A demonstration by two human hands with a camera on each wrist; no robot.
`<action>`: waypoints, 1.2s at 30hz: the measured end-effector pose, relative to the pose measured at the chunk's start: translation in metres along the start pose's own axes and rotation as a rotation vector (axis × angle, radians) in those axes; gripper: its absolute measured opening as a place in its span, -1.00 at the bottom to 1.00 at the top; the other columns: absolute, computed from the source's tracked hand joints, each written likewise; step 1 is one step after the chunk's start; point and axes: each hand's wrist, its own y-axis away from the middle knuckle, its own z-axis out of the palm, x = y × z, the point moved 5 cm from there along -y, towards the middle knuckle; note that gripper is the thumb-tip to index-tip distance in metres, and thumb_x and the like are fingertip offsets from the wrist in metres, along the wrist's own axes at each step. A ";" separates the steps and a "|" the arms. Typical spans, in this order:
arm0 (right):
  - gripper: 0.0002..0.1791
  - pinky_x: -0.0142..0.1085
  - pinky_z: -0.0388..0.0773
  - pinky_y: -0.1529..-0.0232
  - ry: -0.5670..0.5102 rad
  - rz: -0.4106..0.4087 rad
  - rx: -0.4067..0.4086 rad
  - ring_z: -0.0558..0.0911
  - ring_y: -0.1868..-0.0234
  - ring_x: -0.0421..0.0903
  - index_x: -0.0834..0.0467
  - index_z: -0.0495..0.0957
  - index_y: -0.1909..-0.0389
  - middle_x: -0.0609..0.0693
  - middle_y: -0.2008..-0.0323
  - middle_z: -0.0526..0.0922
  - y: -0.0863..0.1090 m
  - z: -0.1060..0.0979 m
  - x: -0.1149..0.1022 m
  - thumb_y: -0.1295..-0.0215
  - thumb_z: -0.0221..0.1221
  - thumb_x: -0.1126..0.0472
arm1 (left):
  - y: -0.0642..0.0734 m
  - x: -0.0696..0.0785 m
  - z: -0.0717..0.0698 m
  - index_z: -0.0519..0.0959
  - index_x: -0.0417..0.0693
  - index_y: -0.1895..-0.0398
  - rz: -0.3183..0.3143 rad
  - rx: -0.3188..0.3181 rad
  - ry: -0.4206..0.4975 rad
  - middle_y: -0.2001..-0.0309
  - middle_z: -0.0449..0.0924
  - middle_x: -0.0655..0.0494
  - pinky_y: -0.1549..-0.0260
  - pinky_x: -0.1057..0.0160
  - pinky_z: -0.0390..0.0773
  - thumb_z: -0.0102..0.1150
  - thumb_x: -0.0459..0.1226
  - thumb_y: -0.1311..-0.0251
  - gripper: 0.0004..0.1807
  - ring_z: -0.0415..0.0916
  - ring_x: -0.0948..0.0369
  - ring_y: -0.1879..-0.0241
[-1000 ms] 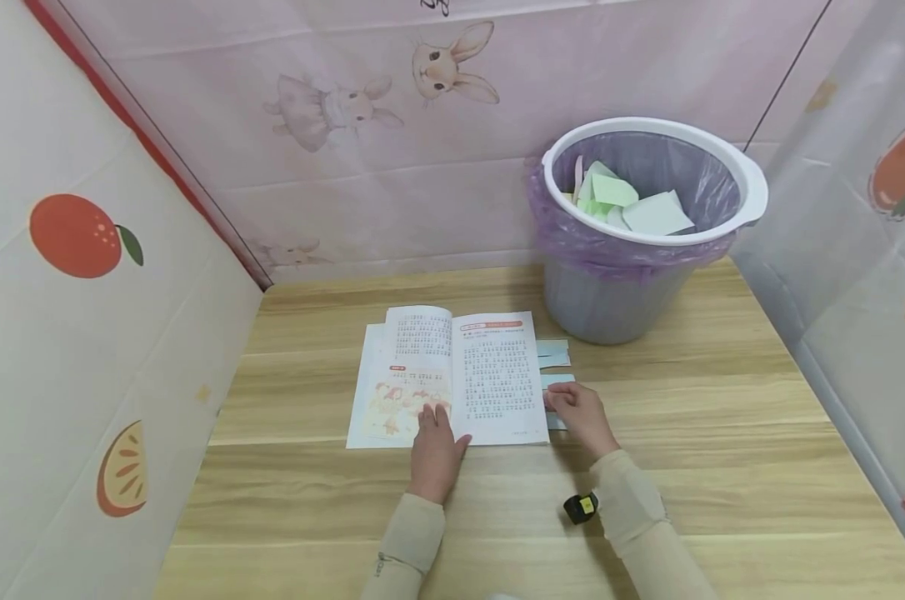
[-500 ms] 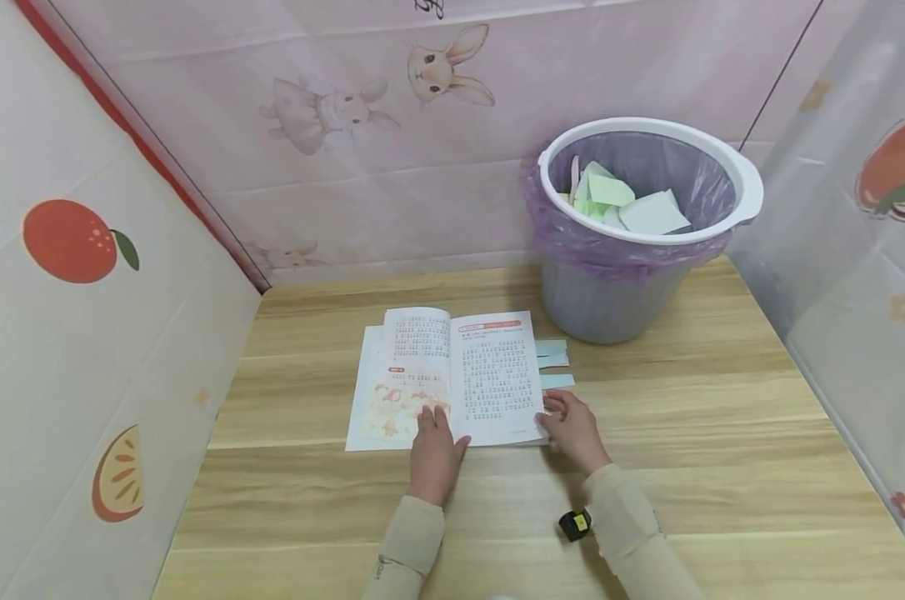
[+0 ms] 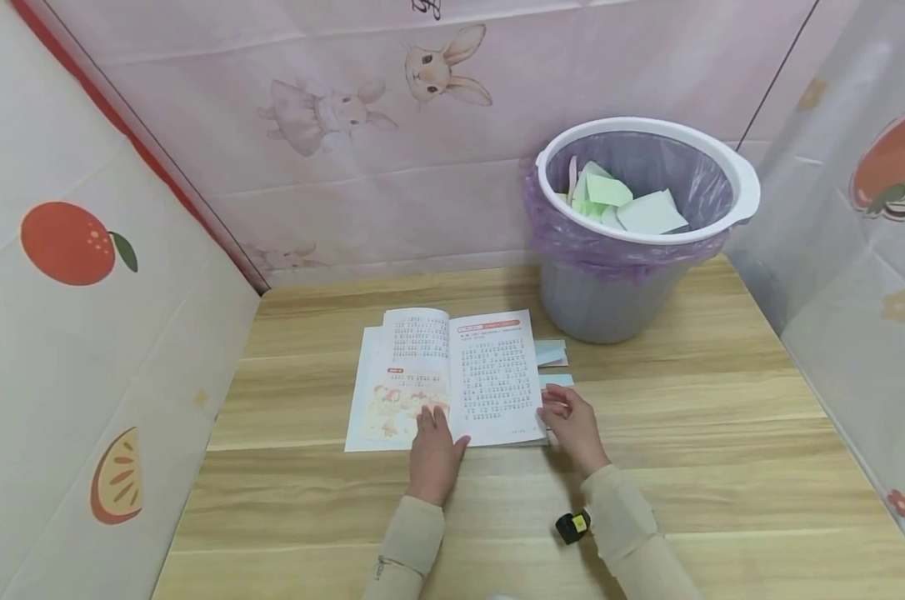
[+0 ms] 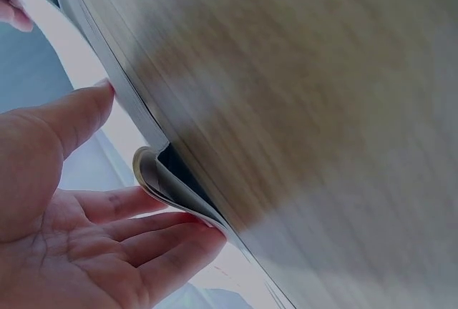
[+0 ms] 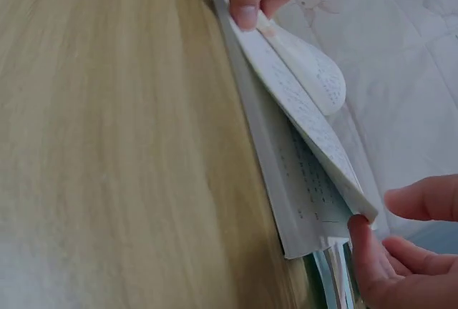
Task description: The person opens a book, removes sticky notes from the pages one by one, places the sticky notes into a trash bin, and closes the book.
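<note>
An open book [image 3: 497, 379] lies on the wooden table, with text on its right page and a pale illustration on the left one. My left hand [image 3: 433, 454] rests on its lower middle, thumb toward the right page and straight fingers on the left. In the right wrist view, a few pages [image 5: 315, 126] stand lifted at their corner. My right hand [image 5: 401, 252] has the index finger under that corner and the thumb close above it. Light blue paper strips [image 3: 553, 353] stick out past the book's right edge, partly hidden by the right hand.
A grey bin [image 3: 598, 300] with a purple liner and white rim stands behind the book on the right, holding loose paper pieces [image 3: 651, 212]. A small black piece with a yellow patch [image 3: 572, 527] is beside the right sleeve. Printed cloth sheets [image 3: 347, 208] surround the table.
My right hand has shifted from the blue strips to the right page's lower corner and raised a few pages there. The left hand stays on the book.
</note>
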 end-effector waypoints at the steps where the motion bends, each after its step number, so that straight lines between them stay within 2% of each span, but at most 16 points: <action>1: -0.48 -0.08 0.49 -0.15 0.013 -0.006 0.001 0.54 -0.10 0.17 0.36 0.34 -0.25 0.32 -0.15 0.49 -0.001 0.001 0.001 -0.26 0.14 0.43 | 0.000 0.000 0.000 0.23 -0.50 -0.31 0.000 0.003 0.002 -0.33 0.13 -0.50 -0.17 -0.13 0.39 0.24 -0.06 -0.21 -0.19 0.16 -0.27 -0.33; 3: -0.45 -0.06 0.49 -0.14 0.054 -0.019 0.001 0.55 -0.08 0.16 0.33 0.33 -0.29 0.30 -0.18 0.48 -0.003 0.002 0.003 -0.26 0.16 0.41 | 0.001 0.000 -0.001 0.23 -0.50 -0.31 0.002 0.008 0.001 -0.33 0.14 -0.49 -0.16 -0.13 0.40 0.24 -0.06 -0.21 -0.19 0.16 -0.27 -0.33; 6: -0.41 -0.06 0.51 -0.09 0.130 -0.079 -0.006 0.57 -0.02 0.13 0.33 0.30 -0.32 0.30 -0.16 0.50 -0.007 0.004 0.003 -0.26 0.16 0.39 | 0.001 0.000 -0.001 0.23 -0.49 -0.31 0.005 0.015 0.000 -0.33 0.14 -0.49 -0.16 -0.13 0.40 0.24 -0.06 -0.21 -0.19 0.17 -0.26 -0.33; 11: -0.38 -0.11 0.51 0.04 0.282 -0.184 -0.073 0.52 0.11 0.09 0.41 0.23 -0.34 0.27 0.10 0.51 -0.024 0.006 -0.006 -0.28 0.15 0.35 | 0.002 -0.001 0.000 0.23 -0.48 -0.32 -0.003 0.016 0.008 -0.34 0.14 -0.48 -0.17 -0.13 0.40 0.24 -0.06 -0.21 -0.19 0.16 -0.26 -0.33; 15: -0.34 -0.25 0.41 0.26 0.355 -0.175 -0.148 0.42 0.25 0.00 0.41 0.17 -0.37 0.13 0.31 0.43 -0.039 0.006 -0.012 -0.32 0.15 0.29 | 0.003 0.000 -0.002 0.23 -0.49 -0.31 -0.004 0.010 0.005 -0.33 0.14 -0.48 -0.17 -0.13 0.39 0.24 -0.07 -0.21 -0.20 0.16 -0.27 -0.33; 18: -0.31 -0.32 0.31 0.40 0.346 -0.126 -0.180 0.35 0.34 -0.06 0.40 0.13 -0.40 0.05 0.39 0.35 -0.047 0.007 -0.012 -0.33 0.14 0.26 | 0.004 0.001 -0.003 0.23 -0.50 -0.31 0.000 0.008 0.003 -0.33 0.15 -0.49 -0.18 -0.13 0.38 0.24 -0.07 -0.21 -0.20 0.16 -0.27 -0.33; 21: -0.31 -0.36 0.30 0.47 0.315 -0.087 -0.188 0.34 0.39 -0.09 0.38 0.13 -0.40 0.04 0.40 0.33 -0.052 0.007 -0.011 -0.33 0.14 0.26 | 0.004 0.002 -0.004 0.23 -0.50 -0.30 0.001 0.011 0.010 -0.33 0.14 -0.50 -0.18 -0.13 0.38 0.24 -0.08 -0.21 -0.20 0.16 -0.28 -0.33; 25: -0.38 -0.37 0.39 0.43 0.304 -0.082 -0.150 0.42 0.33 -0.06 0.34 0.26 -0.35 0.08 0.33 0.42 -0.051 0.006 -0.009 -0.31 0.16 0.26 | 0.005 0.002 -0.003 0.23 -0.50 -0.31 -0.002 0.011 0.020 -0.33 0.14 -0.50 -0.18 -0.14 0.38 0.24 -0.08 -0.21 -0.20 0.16 -0.28 -0.33; 28: -0.52 -0.33 0.46 0.33 0.291 -0.119 -0.115 0.48 0.26 -0.02 0.36 0.42 -0.20 0.16 0.28 0.52 -0.044 0.005 -0.012 -0.30 0.17 0.27 | 0.005 0.001 -0.002 0.23 -0.50 -0.31 0.004 0.014 0.022 -0.33 0.14 -0.50 -0.19 -0.14 0.37 0.23 -0.08 -0.22 -0.20 0.16 -0.28 -0.33; 30: -0.61 -0.28 0.52 0.25 0.263 -0.145 -0.125 0.52 0.22 0.00 0.38 0.49 -0.11 0.18 0.22 0.59 -0.035 0.007 -0.014 -0.32 0.17 0.26 | 0.004 0.000 -0.001 0.23 -0.50 -0.31 0.014 0.018 0.040 -0.34 0.13 -0.49 -0.19 -0.14 0.36 0.23 -0.08 -0.22 -0.21 0.15 -0.28 -0.34; 33: -0.65 -0.19 0.55 0.08 0.222 -0.198 -0.211 0.59 0.15 0.00 0.34 0.54 -0.05 0.17 0.12 0.65 -0.020 0.017 -0.016 -0.33 0.18 0.22 | 0.005 -0.005 -0.002 0.23 -0.49 -0.31 0.039 0.028 0.065 -0.34 0.14 -0.46 -0.19 -0.14 0.36 0.22 -0.08 -0.24 -0.22 0.16 -0.25 -0.34; 36: -0.56 -0.09 0.53 -0.07 0.192 -0.238 -0.357 0.60 0.02 0.00 0.23 0.50 -0.15 0.13 -0.01 0.63 -0.001 0.034 -0.017 -0.32 0.21 0.12 | 0.009 -0.013 -0.006 0.29 -0.49 -0.28 0.072 0.060 0.102 -0.33 0.21 -0.42 -0.16 -0.15 0.40 0.21 -0.12 -0.25 -0.29 0.22 -0.23 -0.31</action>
